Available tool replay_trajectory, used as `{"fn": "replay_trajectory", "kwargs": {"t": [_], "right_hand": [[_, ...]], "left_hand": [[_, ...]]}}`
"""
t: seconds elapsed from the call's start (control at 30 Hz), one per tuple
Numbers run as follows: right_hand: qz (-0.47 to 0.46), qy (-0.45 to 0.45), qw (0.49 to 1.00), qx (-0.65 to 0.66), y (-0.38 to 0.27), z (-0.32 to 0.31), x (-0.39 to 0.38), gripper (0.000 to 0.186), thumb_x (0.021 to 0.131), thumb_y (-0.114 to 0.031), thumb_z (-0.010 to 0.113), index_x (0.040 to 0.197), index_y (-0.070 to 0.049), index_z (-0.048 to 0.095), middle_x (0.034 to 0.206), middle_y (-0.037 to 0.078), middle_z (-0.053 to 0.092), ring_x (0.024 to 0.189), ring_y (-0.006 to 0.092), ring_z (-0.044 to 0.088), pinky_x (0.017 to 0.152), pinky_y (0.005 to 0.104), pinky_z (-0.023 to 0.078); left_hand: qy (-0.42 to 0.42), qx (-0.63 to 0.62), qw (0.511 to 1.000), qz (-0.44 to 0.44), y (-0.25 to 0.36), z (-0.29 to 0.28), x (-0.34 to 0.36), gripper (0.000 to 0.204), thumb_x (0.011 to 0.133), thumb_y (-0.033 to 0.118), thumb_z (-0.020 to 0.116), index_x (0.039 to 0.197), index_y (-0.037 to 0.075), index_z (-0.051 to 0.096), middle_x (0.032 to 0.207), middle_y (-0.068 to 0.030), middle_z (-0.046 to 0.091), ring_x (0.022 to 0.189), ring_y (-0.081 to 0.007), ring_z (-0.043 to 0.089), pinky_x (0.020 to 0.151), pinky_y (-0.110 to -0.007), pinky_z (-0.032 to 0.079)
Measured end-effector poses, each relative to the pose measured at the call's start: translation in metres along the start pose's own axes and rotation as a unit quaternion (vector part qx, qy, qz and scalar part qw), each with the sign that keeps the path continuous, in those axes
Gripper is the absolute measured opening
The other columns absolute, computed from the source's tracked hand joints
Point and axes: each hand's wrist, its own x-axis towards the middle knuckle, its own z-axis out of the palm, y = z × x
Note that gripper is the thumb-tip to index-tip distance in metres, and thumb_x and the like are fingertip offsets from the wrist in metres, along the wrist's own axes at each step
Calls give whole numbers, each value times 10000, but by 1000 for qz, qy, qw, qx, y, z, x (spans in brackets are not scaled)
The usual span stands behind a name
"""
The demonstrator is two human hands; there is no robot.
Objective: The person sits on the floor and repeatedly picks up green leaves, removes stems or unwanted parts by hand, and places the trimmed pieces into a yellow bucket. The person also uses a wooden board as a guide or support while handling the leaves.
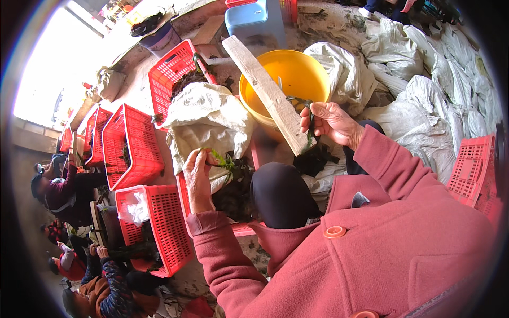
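Note:
My left hand (198, 180) is closed in a pinch on a bright green frilly piece of seaweed (227, 162), above a red crate (183, 199) with dark seaweed (233, 195) inside. To the right, the fingers of my right hand (335, 123) are closed around a dark green strip of seaweed (309, 126). That strip hangs beside the lower end of a wooden plank (265, 90). The plank lies slanting across a yellow bucket (310, 71). Below the plank's near end is a dark clump of seaweed (316, 160).
A whitish sack (207, 114) drapes over the crate ahead of me. More red crates (132, 148) stand at the left, where several people (63, 191) sit working. White sacks (419, 116) pile up on the right; a blue stool (254, 18) stands at the far side.

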Motion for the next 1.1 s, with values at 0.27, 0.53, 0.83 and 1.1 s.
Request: {"fn": "replay_trajectory", "kwargs": {"t": [0.27, 0.53, 0.83, 1.1], "right_hand": [[-61, -54, 996, 42, -18, 36, 1, 219, 950, -122, 657, 1161, -70, 630, 981, 10, 644, 829, 101, 635, 736, 219, 519], [17, -185, 980, 73, 1, 90, 45, 302, 954, -127, 655, 1242, -51, 606, 1035, 17, 663, 780, 97, 640, 649, 208, 530], [-27, -36, 998, 45, -12, 41, 42, 149, 941, -102, 664, 1077, -42, 667, 891, 23, 676, 712, 106, 643, 666, 235, 546], [-61, -60, 996, -6, -40, 38, 22, 145, 952, -105, 650, 1078, -34, 662, 877, 26, 670, 710, 108, 649, 681, 222, 549]], "left_hand": [[-53, 95, 994, 6, 67, 75, -5, 217, 995, 137, 552, 1105, 0, 679, 805, -30, 672, 511, -45, 443, 484, -189, 358], [-128, 114, 985, 24, 89, 130, -16, 238, 991, 111, 521, 1059, -33, 698, 624, -4, 540, 505, -49, 394, 496, -202, 320], [-72, 148, 985, 51, 64, 89, -14, 205, 892, 54, 544, 994, -35, 699, 727, -42, 639, 603, -53, 507, 548, -200, 376], [-143, 336, 923, 123, 19, 131, -10, 379, 885, 167, 693, 1208, -25, 640, 1089, -115, 705, 1010, -171, 648, 910, -327, 502]]}}
